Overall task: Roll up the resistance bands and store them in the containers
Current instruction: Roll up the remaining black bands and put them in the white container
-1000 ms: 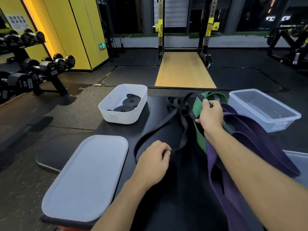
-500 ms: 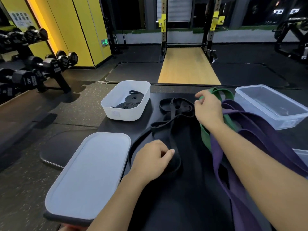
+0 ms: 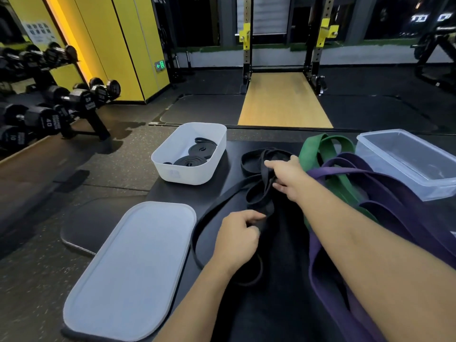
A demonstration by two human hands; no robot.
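step: untangle black band (image 3: 222, 201) on bench (image 3: 271, 317), near white box (image 3: 187, 169) | left hand (image 3: 237, 240): pinches one end | right hand (image 3: 288, 178): grips tangled loops | advice: draw loops flat, untwisted, then roll tightly from pinched end

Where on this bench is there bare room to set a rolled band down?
Bare patches: between the white bin and the lid; nearer, between the left forearm and the purple bands. Crowded: centre-right, black band, green band tangled.
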